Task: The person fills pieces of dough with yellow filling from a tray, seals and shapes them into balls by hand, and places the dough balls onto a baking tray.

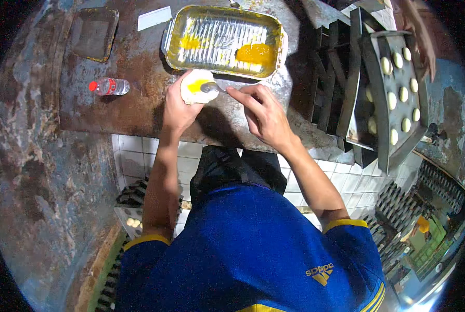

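Observation:
My left hand (176, 106) cups a flat round of pale dough (195, 87) with yellow filling in its middle. My right hand (261, 114) grips a metal spoon (211, 88) whose bowl rests on that filling. Just beyond both hands stands a rectangular metal tray (223, 40) holding smears and a lump of orange-yellow paste (254, 52). All of this sits over a worn, rusty metal worktop (133, 78).
A small plastic bottle with a red cap (109, 86) lies to the left. An empty dark pan (92, 32) sits at the back left. At right, a tilted baking tray (399, 88) carries several dough balls beside stacked dark trays (331, 73). White tiled floor shows below.

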The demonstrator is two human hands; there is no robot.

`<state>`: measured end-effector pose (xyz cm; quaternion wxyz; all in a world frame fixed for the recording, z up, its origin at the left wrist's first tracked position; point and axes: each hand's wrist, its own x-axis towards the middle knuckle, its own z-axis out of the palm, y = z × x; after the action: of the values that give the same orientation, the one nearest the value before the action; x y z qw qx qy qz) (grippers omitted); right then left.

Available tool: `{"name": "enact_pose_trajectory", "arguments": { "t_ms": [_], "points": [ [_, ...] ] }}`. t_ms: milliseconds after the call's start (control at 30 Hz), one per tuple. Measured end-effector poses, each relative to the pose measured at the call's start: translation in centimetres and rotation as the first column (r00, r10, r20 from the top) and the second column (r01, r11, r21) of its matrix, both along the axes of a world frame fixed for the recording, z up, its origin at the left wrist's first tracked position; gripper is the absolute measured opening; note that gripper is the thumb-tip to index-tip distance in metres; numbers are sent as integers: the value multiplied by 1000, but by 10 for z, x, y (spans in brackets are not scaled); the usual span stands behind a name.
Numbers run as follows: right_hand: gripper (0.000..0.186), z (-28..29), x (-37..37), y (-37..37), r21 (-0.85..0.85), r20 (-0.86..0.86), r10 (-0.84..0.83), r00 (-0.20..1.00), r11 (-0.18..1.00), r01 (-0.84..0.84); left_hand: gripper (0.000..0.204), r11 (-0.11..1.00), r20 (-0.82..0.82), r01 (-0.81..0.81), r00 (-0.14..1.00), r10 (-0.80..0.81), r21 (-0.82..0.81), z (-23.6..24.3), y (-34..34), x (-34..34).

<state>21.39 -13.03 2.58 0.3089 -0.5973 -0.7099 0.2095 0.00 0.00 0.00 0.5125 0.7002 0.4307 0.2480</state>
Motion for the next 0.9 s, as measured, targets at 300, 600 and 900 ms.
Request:
{"name": "enact_pose_trajectory", "arguments": {
  "t_ms": [300,600,900],
  "points": [
    [35,-175,49,-138,-460,116,-374,920,801,384,49,976,72,206,977,-201,-69,-9,-28,27],
    [65,70,27,-35,-158,-336,-163,928,981,115,64,802,-66,555,812,-580,-219,31,-33,52],
    [28,97,31,-44,-460,-737,-439,515,883,95,46,702,383,543,835,-395,-461,81,-49,50]
  ]
}}
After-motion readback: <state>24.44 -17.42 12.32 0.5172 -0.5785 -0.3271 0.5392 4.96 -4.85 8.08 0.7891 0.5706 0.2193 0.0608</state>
